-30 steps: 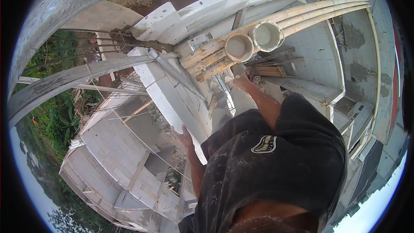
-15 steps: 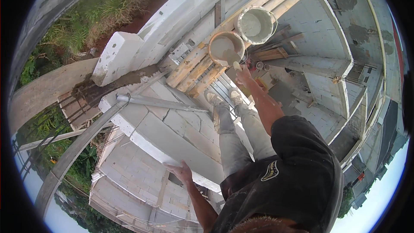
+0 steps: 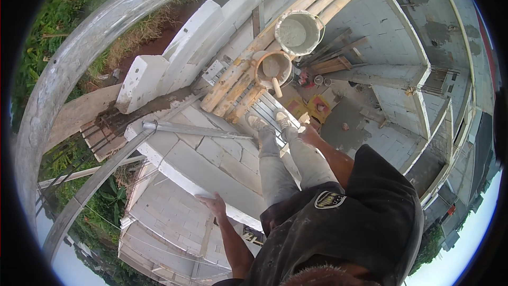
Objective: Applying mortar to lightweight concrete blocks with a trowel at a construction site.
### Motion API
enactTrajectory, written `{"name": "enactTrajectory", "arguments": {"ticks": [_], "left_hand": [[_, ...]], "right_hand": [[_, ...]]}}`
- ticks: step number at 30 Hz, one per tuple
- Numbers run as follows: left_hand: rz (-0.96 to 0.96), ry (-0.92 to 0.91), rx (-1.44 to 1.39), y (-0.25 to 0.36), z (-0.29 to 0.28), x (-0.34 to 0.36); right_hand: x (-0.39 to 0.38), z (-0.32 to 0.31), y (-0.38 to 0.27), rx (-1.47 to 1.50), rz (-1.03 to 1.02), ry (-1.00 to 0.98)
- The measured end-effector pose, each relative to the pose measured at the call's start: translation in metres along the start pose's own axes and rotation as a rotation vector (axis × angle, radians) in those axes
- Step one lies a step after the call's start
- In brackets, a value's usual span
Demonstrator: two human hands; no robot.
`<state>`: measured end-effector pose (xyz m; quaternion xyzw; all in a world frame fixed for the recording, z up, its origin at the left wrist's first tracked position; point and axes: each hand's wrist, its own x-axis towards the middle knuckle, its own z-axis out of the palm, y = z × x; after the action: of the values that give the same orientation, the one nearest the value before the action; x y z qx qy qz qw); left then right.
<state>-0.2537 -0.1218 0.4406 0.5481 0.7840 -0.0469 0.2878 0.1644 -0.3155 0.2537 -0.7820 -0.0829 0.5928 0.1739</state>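
Observation:
My left hand (image 3: 214, 205) rests against the outer edge of a white block wall (image 3: 182, 177), fingers stretched out and holding nothing. Low beside my right leg is my right hand (image 3: 311, 134), next to a small cream-coloured piece (image 3: 304, 118) by the platform; its fingers are too unclear to show a grip. Ahead of my feet, an orange-brown bucket (image 3: 261, 78) holds grey mortar. A trowel (image 3: 276, 87) sits in it, its pale handle sticking out over the near rim. Just beyond stands a whitish bucket (image 3: 297, 32) with more grey mortar.
Both buckets stand by bamboo poles (image 3: 235, 86). My shoes are on a narrow slatted metal platform (image 3: 269, 105), with a lower floor visible at right. A metal brace (image 3: 201, 129) crosses the wall top; a curved pipe (image 3: 74, 63) arcs along the left. White panels (image 3: 143, 82) stand far left.
My right hand has let go of the trowel and drawn back toward my leg. The trowel now rests in the orange-brown bucket. My left hand stays at the wall edge.

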Motion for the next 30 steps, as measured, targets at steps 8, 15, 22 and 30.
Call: {"name": "enactTrajectory", "arguments": {"ticks": [8,15,22,30], "left_hand": [[0.003,-0.106,-0.118,-0.004,-0.002,0.017],[-0.135,-0.069,0.036,-0.003,-0.018,-0.01],[-0.34,-0.187,0.067,-0.034,-0.021,-0.003],[-0.286,-0.049,-0.038,0.03,-0.013,-0.01]], "right_hand": [[0.185,-0.015,-0.141,0.391,-0.419,0.185],[0.267,0.003,-0.062,0.476,0.275,0.702],[0.379,-0.107,0.072,0.749,-0.045,0.059],[0.3,0.015,-0.079,0.926,-0.128,0.647]]}}
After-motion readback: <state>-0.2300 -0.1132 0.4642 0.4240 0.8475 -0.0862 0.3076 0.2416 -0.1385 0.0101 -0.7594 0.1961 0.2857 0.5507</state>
